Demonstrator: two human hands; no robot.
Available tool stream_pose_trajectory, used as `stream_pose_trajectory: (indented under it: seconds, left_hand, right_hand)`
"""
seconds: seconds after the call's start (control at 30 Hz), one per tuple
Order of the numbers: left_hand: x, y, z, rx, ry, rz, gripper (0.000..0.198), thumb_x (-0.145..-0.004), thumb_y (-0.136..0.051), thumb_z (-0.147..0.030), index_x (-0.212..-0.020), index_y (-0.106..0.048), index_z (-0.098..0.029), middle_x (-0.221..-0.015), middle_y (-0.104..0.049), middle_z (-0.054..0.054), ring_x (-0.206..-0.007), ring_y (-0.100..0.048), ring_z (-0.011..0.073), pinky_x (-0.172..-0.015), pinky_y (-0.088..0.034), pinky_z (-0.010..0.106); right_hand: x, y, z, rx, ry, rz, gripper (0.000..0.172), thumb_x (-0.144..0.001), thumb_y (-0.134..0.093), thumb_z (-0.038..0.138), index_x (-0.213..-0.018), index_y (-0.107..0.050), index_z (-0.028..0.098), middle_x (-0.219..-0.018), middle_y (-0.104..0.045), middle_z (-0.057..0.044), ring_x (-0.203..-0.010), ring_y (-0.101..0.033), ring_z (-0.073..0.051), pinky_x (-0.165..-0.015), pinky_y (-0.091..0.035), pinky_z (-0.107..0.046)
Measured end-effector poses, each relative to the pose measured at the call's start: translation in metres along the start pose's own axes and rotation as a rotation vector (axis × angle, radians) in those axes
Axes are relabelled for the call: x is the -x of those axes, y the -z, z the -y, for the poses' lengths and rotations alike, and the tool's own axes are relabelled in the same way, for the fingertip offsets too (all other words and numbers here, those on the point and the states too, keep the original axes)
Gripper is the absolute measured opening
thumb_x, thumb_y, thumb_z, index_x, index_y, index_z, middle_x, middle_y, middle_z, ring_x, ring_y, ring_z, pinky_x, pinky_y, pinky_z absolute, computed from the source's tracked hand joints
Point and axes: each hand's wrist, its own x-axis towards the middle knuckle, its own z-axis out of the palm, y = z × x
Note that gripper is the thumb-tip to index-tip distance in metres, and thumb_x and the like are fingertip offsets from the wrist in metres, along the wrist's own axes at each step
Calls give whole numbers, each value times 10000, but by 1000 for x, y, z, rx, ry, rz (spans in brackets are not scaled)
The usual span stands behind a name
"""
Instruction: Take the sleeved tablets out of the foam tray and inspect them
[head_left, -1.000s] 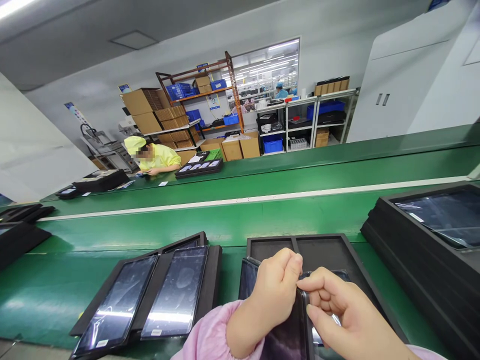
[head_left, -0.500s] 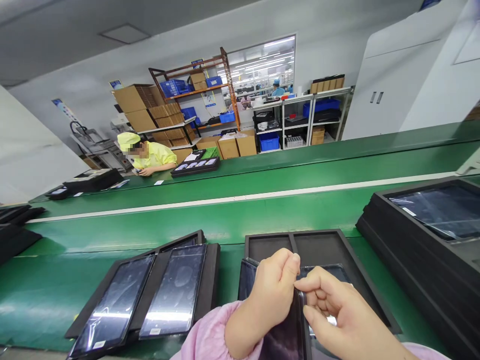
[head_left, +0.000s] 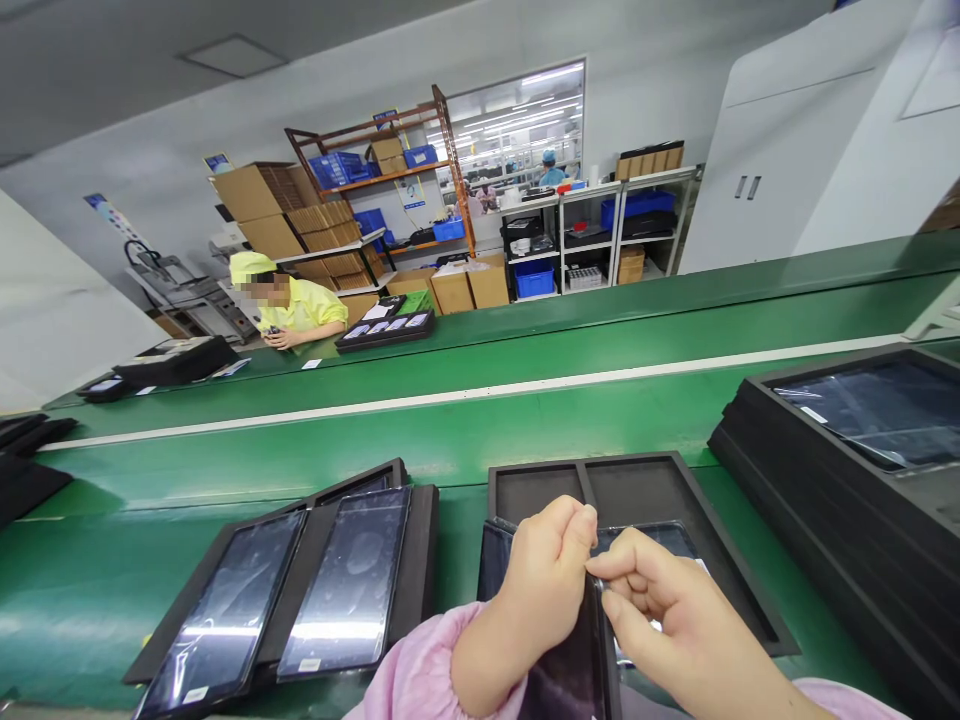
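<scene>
By matte black tray [head_left: 637, 485]: left hand [head_left: 551, 568] clamped on glossy panel [head_left: 566, 672], right hand [head_left: 664, 605] pinching edge.

Green flat work surface [head_left: 67, 590]: smooth, semi-gloss, returning blurred white reflections. Black rectangular compartmented tray [head_left: 637, 490]: matt, foam-like. Pair of dark rectangular tablets [head_left: 345, 570] at left: glass-like faces, high gloss, one visibly smudged; small white label [head_left: 309, 664] appears to be paper. Dark rectangular panel [head_left: 566, 670] beside the pink sleeve: smooth, muted sheen. Pink gathered sleeve [head_left: 424, 670]: soft cloth, creased. Brown square-edged boxes [head_left: 454, 292]: matt cardboard. Blue rectangular crate [head_left: 534, 280]: plastic in appearance. Orange-brown upright rack [head_left: 456, 180]: apparently painted metal.
</scene>
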Motion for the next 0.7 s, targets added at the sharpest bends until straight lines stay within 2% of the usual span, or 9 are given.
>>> stream_pose_trajectory:
  seconds: [0.2,0.33,0.5,0.6,0.7]
  left_hand:
    - [0,-1,2,64,1,6,350,-858,-340,-408,-578,-364,-201,-565,-363,-45,-560,-345,112,-557,-300,251]
    - [-1,-1,3,113,13,7,338,-853,-344,-406,-583,-363,-202,-574,-364,-42,-567,-342,116,-559,-303,254]
    - [-2,-1,6,140,25,12,338,-851,-349,-411,-587,-370,-201,-573,-358,-43,-563,-331,115,-549,-295,254]
    - [-3,-1,8,135,35,-4,343,-848,-352,-420,-586,-371,-199,-567,-348,-45,-563,-331,114,-550,-294,252]
    - [-3,-2,9,128,44,-9,352,-847,-350,-425,-580,-373,-197,-562,-348,-43,-564,-340,113,-557,-299,251]
  right_hand:
    - [-3,0,-7,18,56,54,148,-701,-451,186,-842,-492,205,-530,-391,78,-458,-382,-88,-461,-299,-210]
    - [-6,1,-10,69,139,45,68,-736,-437,161,-776,-478,198,-505,-359,84,-441,-359,-77,-442,-287,-198]
    - [-7,-2,-7,68,131,51,142,-707,-429,147,-829,-480,197,-517,-389,82,-443,-381,-79,-440,-297,-194]
    - [-8,-4,-7,79,134,4,76,-728,-416,171,-778,-467,198,-509,-352,84,-446,-357,-76,-446,-292,-198]
    - [-7,-4,-9,69,112,20,78,-727,-430,179,-792,-470,196,-504,-364,83,-436,-364,-77,-434,-292,-196]
